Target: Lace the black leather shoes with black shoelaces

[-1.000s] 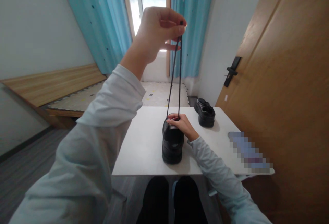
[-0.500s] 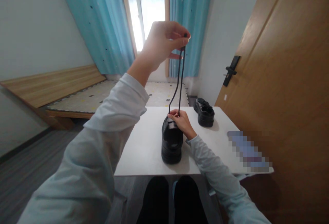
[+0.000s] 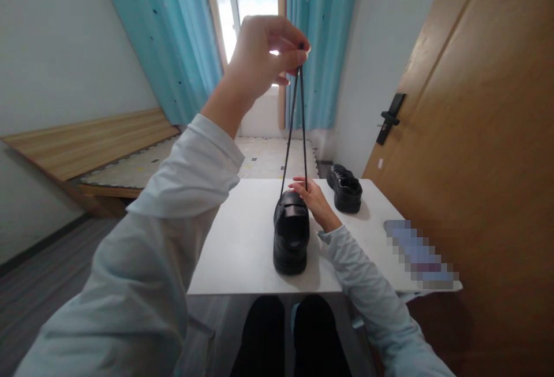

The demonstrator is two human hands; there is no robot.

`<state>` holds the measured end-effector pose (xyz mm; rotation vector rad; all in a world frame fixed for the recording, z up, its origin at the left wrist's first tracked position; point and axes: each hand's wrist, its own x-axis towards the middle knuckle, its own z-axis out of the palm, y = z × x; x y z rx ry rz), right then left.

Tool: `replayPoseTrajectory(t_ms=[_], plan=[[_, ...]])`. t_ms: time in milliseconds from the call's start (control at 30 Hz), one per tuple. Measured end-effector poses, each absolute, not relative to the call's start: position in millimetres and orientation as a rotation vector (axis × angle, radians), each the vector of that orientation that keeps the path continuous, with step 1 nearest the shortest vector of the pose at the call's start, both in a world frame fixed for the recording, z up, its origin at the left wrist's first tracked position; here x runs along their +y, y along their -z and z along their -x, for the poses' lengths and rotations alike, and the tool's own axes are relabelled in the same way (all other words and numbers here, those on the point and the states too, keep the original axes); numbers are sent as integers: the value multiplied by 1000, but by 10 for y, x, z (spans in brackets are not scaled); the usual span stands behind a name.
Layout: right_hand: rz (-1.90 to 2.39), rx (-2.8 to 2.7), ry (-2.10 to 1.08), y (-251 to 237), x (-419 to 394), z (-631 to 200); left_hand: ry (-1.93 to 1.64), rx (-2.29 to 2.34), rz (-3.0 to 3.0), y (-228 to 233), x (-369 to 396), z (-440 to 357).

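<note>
A black shoe (image 3: 291, 254) stands on the white table, its heel towards me. My left hand (image 3: 259, 56), raised high in front of the window, pinches the upper ends of a black shoelace (image 3: 291, 130). Two strands of the lace run down from it, taut and spread in a narrow V, to the front of the shoe. Beside the shoe's front right side is my right hand (image 3: 319, 205), its fingers apart and the right strand passing close by them. Whether those fingers touch the strand is hard to see.
Another black shoe (image 3: 347, 195) stands farther back on the right of the table (image 3: 234, 250). A pixelated, bluish item (image 3: 418, 250) lies near the right edge. Behind the table is a bed (image 3: 277, 157); a wooden door (image 3: 467, 152) is to the right.
My left hand has risen and moved slightly left, drawing the lace strands straight. My right hand has loosened its fingers from the lace at the shoe and shifted a little right.
</note>
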<state>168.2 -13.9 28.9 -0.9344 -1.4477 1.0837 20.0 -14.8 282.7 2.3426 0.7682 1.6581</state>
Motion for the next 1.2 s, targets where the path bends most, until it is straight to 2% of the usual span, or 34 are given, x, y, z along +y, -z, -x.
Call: replayPoseTrajectory(t_ms=[167, 467, 867, 1200], plan=[[990, -1433, -682, -278, -147, -1707, -1881, 1077, -2368, -2737, -2, -37], [1021, -1794, -389, -194, -210, -1654, -1351, 1466, -2214, -2105, -8, 309], [1169, -2014, -499, -144, -220, -1622, -815, 1693, -2397, -782, -26, 358], [1190, -2041, -542, -137, -178, -1637, -943, 1227, -2107, -176, -23, 337]])
